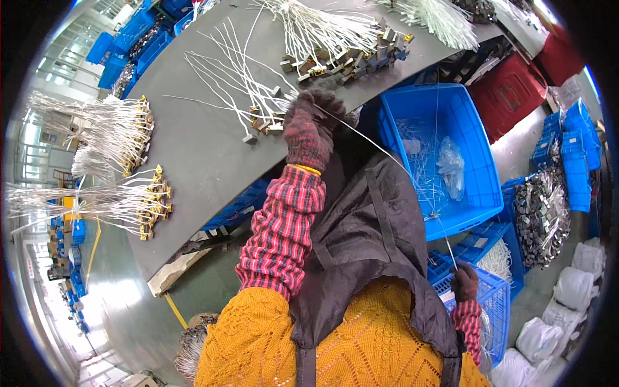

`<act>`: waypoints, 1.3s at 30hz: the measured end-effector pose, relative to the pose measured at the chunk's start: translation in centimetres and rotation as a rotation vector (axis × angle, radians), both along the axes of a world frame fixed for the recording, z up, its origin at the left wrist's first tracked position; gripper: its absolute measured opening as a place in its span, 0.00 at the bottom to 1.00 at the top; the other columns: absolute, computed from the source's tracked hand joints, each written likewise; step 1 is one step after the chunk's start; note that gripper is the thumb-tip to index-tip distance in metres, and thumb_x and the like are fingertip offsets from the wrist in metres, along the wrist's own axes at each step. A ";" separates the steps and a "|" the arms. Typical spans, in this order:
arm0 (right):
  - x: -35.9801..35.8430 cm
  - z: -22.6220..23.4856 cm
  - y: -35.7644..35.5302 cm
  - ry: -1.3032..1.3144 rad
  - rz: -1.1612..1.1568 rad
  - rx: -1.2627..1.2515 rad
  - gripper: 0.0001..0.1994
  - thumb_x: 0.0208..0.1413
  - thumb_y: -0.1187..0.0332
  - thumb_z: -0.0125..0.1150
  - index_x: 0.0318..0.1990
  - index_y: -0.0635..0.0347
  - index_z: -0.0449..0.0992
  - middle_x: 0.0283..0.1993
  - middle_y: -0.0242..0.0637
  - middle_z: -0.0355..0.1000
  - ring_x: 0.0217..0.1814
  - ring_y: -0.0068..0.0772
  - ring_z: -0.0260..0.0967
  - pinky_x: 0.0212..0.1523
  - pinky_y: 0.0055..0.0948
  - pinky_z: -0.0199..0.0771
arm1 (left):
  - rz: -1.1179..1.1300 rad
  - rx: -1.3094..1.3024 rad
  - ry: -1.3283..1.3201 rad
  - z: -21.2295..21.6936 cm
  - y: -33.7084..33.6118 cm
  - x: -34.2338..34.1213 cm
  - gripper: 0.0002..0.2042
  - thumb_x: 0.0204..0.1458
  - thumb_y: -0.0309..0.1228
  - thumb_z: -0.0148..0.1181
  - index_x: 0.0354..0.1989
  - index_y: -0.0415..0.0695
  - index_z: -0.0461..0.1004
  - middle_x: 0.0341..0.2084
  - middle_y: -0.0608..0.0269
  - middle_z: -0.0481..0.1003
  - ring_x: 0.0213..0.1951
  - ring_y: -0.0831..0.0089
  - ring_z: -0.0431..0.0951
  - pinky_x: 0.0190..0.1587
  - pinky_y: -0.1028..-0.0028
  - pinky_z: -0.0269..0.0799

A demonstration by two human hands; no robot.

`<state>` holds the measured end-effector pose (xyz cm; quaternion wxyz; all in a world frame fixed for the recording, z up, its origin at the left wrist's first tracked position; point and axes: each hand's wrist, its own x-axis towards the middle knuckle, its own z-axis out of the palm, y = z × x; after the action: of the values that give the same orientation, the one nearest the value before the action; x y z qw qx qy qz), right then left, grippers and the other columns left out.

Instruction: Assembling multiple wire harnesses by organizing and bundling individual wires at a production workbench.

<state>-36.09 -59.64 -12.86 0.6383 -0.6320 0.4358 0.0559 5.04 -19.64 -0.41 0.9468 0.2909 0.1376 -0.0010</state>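
Observation:
My left hand [314, 126], in a dark knitted glove, is closed at the table edge beside a small loose group of white wires with brass-and-grey end pieces [264, 119]. From it a single white wire [380, 148] runs down to the right, passing over the blue bin [445, 222]. My right hand [464, 282], gloved too, is low at the right and closed around the far part of that wire, above a blue basket [493, 303]. What lies under the left fingers is partly hidden.
The grey table [187, 142] bears a large heap of white wires [322, 32] and tied wire bundles [116, 206] at its left edge. A red container [506, 97] stands beyond the blue bin. White sacks [541, 338] lie at the lower right.

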 end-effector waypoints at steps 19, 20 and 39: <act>35.6 10.7 30.0 -0.794 0.479 -0.038 0.22 0.50 0.75 0.67 0.54 0.59 0.72 0.45 0.40 0.77 0.47 0.31 0.75 0.50 0.31 0.76 | -0.030 0.832 -0.075 -1.5 1.6 -4.0 0.11 0.61 0.33 0.57 0.38 0.38 0.80 0.32 0.60 0.81 0.34 0.74 0.79 0.41 0.74 0.74; 36.9 10.7 30.9 -0.731 0.488 -0.069 0.19 0.52 0.71 0.67 0.52 0.60 0.73 0.42 0.42 0.77 0.44 0.34 0.76 0.49 0.33 0.76 | 0.010 1.005 -0.130 -1.4 2.6 -3.4 0.10 0.61 0.33 0.57 0.39 0.39 0.80 0.31 0.59 0.80 0.34 0.74 0.79 0.41 0.73 0.74; 43.5 11.2 36.5 -0.779 1.029 -0.946 0.23 0.45 0.57 0.71 0.49 0.52 0.73 0.34 0.46 0.76 0.38 0.54 0.75 0.37 0.49 0.73 | -0.063 0.896 0.073 0.5 18.0 3.7 0.10 0.60 0.32 0.60 0.40 0.38 0.79 0.25 0.61 0.79 0.25 0.74 0.79 0.26 0.76 0.77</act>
<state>7.44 -23.18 -1.70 0.3032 -0.9316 -0.1870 -0.0720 8.73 -1.61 0.06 0.7216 0.6759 0.1489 0.0198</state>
